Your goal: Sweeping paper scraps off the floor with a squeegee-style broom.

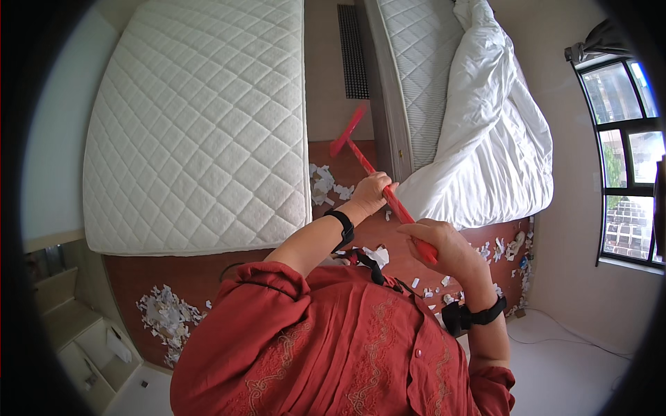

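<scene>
A red long-handled tool that looks like a broom [359, 156] slants away in front of me, held in both hands. My left hand [372, 191] is wrapped around the middle of its handle. Near the handle's close end, my right hand [442, 243] has its grip. The flat red head [347, 132], slightly blurred, reaches into the gap between two mattresses; I cannot tell whether it touches the floor. White paper scraps [321, 182] lie on the reddish-brown floor [364, 229] below the handle and beside the left mattress.
On the left is a bare quilted mattress [208, 125]. A second mattress [424, 67] in a bed frame [387, 104] stands right, under a bunched white duvet [489, 145]. More scraps form a pile [169, 317] at lower left. A cable [567, 335] runs along the right wall.
</scene>
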Motion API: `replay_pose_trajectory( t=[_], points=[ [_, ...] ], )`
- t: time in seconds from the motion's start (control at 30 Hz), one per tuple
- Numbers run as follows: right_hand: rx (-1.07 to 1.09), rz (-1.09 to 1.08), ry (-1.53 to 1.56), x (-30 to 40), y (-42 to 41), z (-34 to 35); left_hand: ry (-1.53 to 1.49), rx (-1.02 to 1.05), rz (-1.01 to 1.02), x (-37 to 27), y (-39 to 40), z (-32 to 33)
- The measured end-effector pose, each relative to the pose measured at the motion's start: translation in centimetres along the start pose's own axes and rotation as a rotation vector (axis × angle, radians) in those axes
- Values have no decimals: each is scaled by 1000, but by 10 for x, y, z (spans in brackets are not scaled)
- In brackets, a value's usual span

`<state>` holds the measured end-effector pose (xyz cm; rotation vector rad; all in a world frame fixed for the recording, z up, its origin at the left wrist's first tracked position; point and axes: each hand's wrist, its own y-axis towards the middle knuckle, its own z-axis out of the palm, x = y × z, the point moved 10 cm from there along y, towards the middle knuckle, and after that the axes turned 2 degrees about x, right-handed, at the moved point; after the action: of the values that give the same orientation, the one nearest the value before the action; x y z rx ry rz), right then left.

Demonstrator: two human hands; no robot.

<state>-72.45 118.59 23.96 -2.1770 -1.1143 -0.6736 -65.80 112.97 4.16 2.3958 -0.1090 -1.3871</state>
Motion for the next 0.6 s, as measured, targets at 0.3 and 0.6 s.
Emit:
replay_pose_trajectory(
  t=[0.3, 0.6],
  points=[
    [-69, 77, 16, 23, -34, -21, 82, -46, 147, -49, 14, -13],
    [-73, 13, 47, 9, -27, 4, 61, 149, 106, -19, -18, 10]
  ],
)
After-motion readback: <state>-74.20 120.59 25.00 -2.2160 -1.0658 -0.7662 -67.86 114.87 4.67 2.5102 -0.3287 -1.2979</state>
